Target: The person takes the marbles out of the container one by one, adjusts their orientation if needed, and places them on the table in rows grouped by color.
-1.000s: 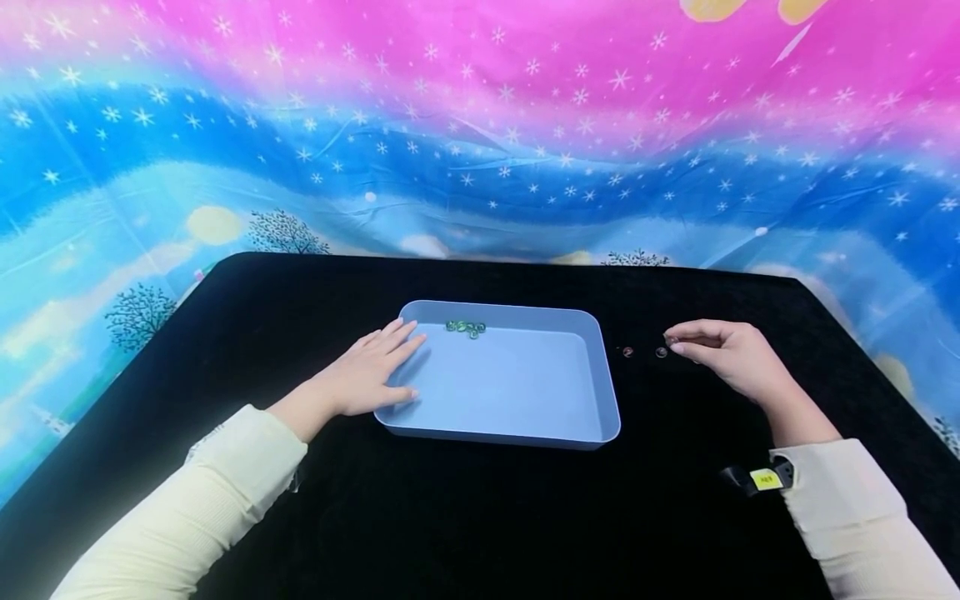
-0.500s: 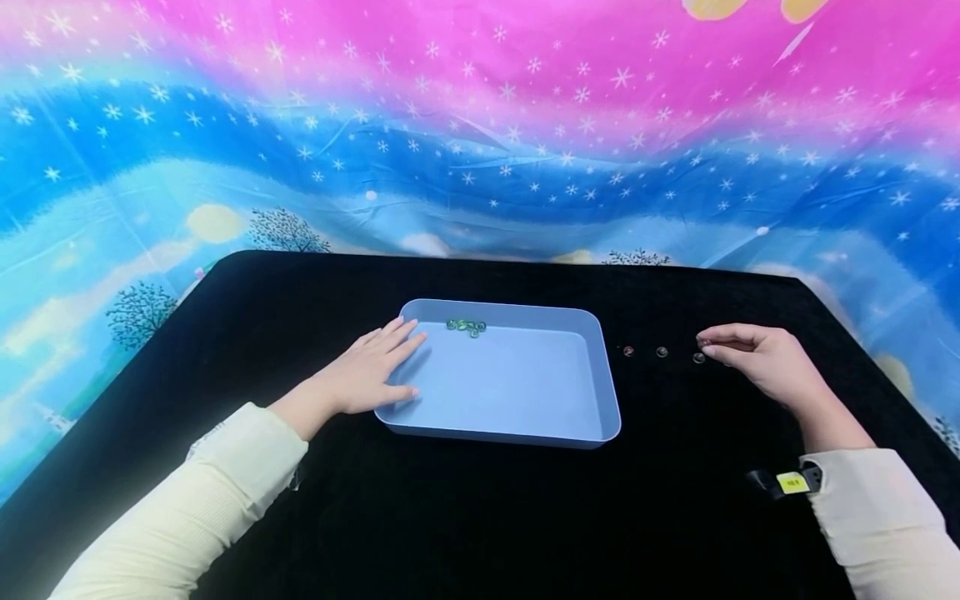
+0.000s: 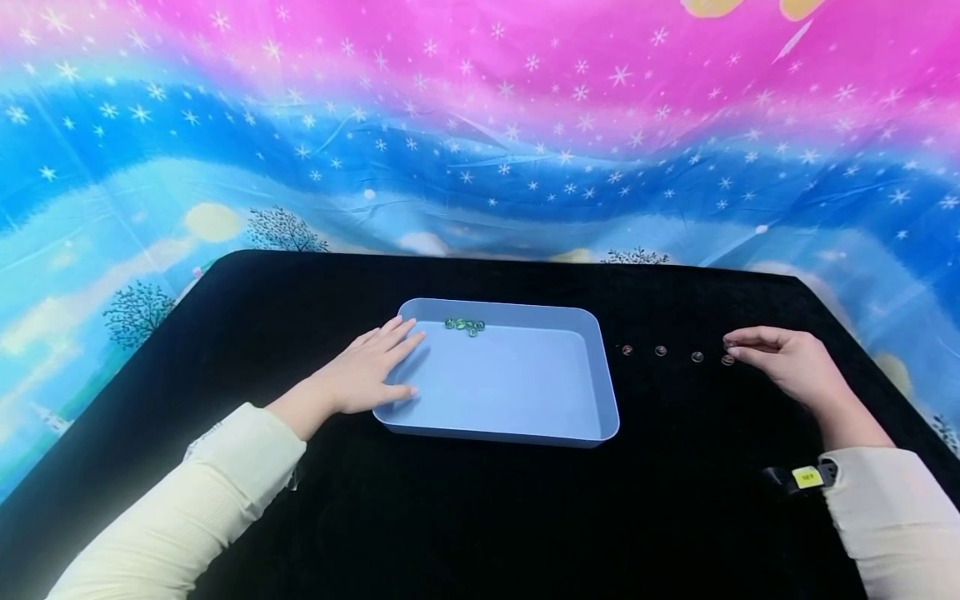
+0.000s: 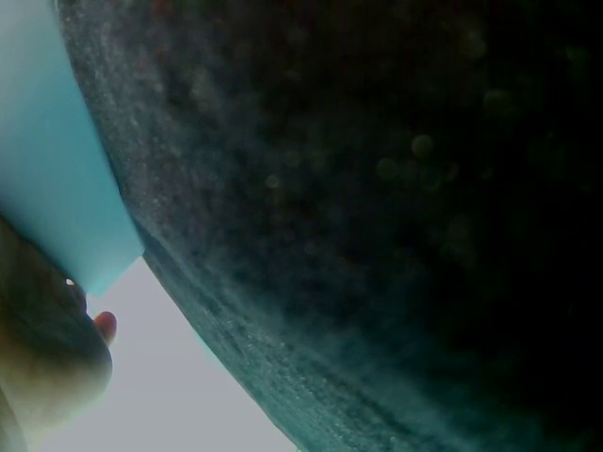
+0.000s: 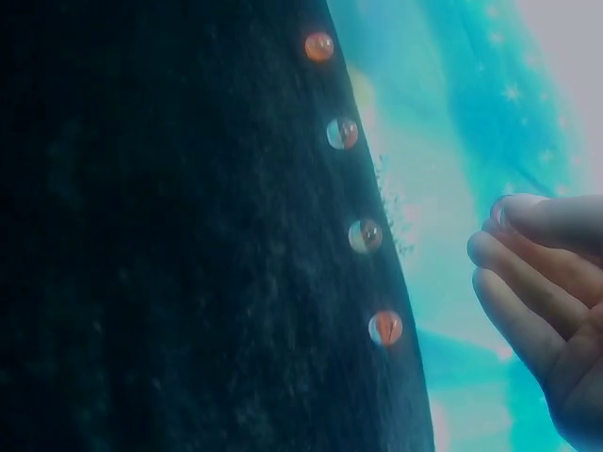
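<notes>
My left hand (image 3: pixel 366 368) lies over the left rim of a blue-grey tray (image 3: pixel 502 387), its fingers spread and straight. In the tray's far left corner sit several green glass marbles (image 3: pixel 461 324). To the right of the tray, my right hand (image 3: pixel 798 367) is above the black cloth and pinches a small clear marble (image 5: pixel 499 213) between thumb and fingertips. Several clear marbles form a row on the cloth, among them an orange-tinted marble (image 5: pixel 385 329) and a paler marble (image 5: pixel 366 235). The left wrist view catches only part of the hand beside the tray wall (image 4: pixel 66 160).
A black cloth (image 3: pixel 480 517) covers the table. Behind it hangs a pink and blue curtain (image 3: pixel 480 150) with a snowflake pattern. A black wrist strap with a yellow label (image 3: pixel 807 477) sits at my right cuff.
My right hand has moved rightward along the row, holding its marble, and uncovered more marbles on the cloth. The left hand and the tray have stayed put.
</notes>
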Available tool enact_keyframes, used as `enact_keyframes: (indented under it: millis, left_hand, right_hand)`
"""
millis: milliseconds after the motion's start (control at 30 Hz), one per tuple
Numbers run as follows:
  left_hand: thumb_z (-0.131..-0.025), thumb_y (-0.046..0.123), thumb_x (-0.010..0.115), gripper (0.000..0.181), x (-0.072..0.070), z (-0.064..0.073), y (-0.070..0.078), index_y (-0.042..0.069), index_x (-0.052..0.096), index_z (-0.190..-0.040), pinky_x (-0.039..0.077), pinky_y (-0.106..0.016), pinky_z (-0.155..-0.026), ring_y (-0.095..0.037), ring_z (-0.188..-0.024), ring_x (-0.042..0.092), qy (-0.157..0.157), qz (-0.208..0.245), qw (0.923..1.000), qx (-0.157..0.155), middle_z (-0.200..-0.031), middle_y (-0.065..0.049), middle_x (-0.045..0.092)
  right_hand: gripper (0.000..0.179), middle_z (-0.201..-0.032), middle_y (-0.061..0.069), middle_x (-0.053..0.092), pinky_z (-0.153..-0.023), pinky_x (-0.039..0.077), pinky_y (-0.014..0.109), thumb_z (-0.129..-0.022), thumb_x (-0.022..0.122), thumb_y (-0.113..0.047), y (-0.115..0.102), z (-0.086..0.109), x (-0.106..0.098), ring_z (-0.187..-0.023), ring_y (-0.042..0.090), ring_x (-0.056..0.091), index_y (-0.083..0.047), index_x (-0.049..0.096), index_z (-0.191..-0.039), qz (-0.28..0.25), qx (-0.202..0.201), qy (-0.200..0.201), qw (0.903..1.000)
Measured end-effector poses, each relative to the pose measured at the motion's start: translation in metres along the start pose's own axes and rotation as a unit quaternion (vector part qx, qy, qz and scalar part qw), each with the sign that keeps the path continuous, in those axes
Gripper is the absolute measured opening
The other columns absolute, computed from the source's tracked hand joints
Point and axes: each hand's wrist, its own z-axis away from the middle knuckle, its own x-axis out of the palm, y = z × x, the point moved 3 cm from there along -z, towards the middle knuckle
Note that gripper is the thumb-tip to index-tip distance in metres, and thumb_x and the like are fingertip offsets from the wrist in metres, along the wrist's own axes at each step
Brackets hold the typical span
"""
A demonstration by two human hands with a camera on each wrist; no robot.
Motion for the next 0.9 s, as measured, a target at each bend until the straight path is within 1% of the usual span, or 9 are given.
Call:
enact_keyframes:
  millis: [33,100,200,267,400,600,767,900]
  left_hand:
    - [-0.083,0.049,0.046,0.074,0.000,0.000,0.000,0.011,0.018,-0.139,0.009,-0.043,-0.101,-0.025,-0.130,-0.001,0.001,0.000,1.0000,0.000,-0.143,-0.010,0.008]
    - [-0.083,0.049,0.046,0.074,-0.001,0.000,0.001,0.010,0.018,-0.139,0.010,-0.044,-0.101,-0.025,-0.130,0.000,0.003,0.001,1.0000,0.001,-0.143,-0.010,0.009]
    - [-0.082,0.048,0.047,0.074,-0.002,0.001,0.001,0.010,0.018,-0.138,0.010,-0.044,-0.101,-0.026,-0.130,0.000,0.004,0.003,1.0000,0.001,-0.143,-0.011,0.009]
    - [-0.082,0.047,0.048,0.074,-0.002,0.001,0.002,0.009,0.018,-0.138,0.010,-0.045,-0.101,-0.026,-0.129,0.000,0.003,0.005,1.0000,0.002,-0.143,-0.011,0.009]
    - [-0.082,0.047,0.048,0.074,-0.003,0.001,0.002,0.009,0.018,-0.138,0.009,-0.044,-0.101,-0.025,-0.130,-0.001,0.001,0.006,1.0000,0.002,-0.143,-0.011,0.009]
    - [-0.083,0.048,0.046,0.074,-0.001,0.000,0.000,0.010,0.017,-0.139,0.009,-0.044,-0.101,-0.025,-0.130,-0.001,-0.001,0.003,1.0000,0.002,-0.143,-0.010,0.008]
    - [-0.083,0.049,0.045,0.073,-0.001,0.000,0.000,0.011,0.017,-0.139,0.009,-0.044,-0.101,-0.024,-0.130,-0.002,-0.003,0.003,1.0000,0.002,-0.143,-0.010,0.008]
    - [-0.083,0.049,0.046,0.074,0.000,0.000,-0.001,0.011,0.017,-0.139,0.009,-0.044,-0.101,-0.024,-0.130,-0.002,-0.002,0.003,1.0000,0.002,-0.143,-0.010,0.008]
  right_hand:
    - [0.038,-0.087,0.000,0.065,-0.059,0.041,0.014,-0.083,0.056,-0.031,-0.003,0.002,-0.001,-0.073,-0.008,0.052,0.000,0.058,-0.105,0.002,0.004,0.001,1.0000]
    - [0.038,-0.085,-0.009,0.063,-0.058,0.041,0.014,-0.084,0.056,-0.030,-0.004,0.004,-0.004,-0.073,-0.011,0.049,0.001,0.058,-0.105,0.009,0.011,0.004,0.9999]
    - [0.039,-0.084,-0.024,0.055,-0.058,0.040,0.016,-0.083,0.056,-0.032,0.003,0.004,-0.007,-0.073,-0.016,0.043,0.000,0.058,-0.105,0.024,0.018,0.008,0.9995]
    - [0.040,-0.083,-0.028,0.051,-0.057,0.040,0.016,-0.083,0.056,-0.034,0.009,0.004,-0.009,-0.073,-0.017,0.041,-0.001,0.058,-0.105,0.032,0.025,0.014,0.9991]
    - [0.043,-0.083,-0.028,0.051,-0.056,0.040,0.018,-0.083,0.055,-0.036,0.021,0.005,-0.011,-0.072,-0.017,0.040,0.000,0.058,-0.105,0.036,0.035,0.015,0.9986]
    - [0.044,-0.081,-0.031,0.045,-0.055,0.041,0.020,-0.084,0.052,-0.036,0.032,0.003,-0.013,-0.071,-0.017,0.039,0.001,0.056,-0.107,0.038,0.050,0.001,0.9981]
    - [0.043,-0.079,-0.030,0.046,-0.055,0.041,0.022,-0.085,0.051,-0.034,0.043,0.002,-0.015,-0.069,-0.017,0.038,0.002,0.055,-0.108,0.046,0.063,-0.003,0.9969]
    - [0.044,-0.079,-0.027,0.049,-0.053,0.042,0.019,-0.086,0.051,-0.033,0.053,0.000,-0.017,-0.066,-0.016,0.043,0.005,0.054,-0.108,0.037,0.075,-0.007,0.9964]
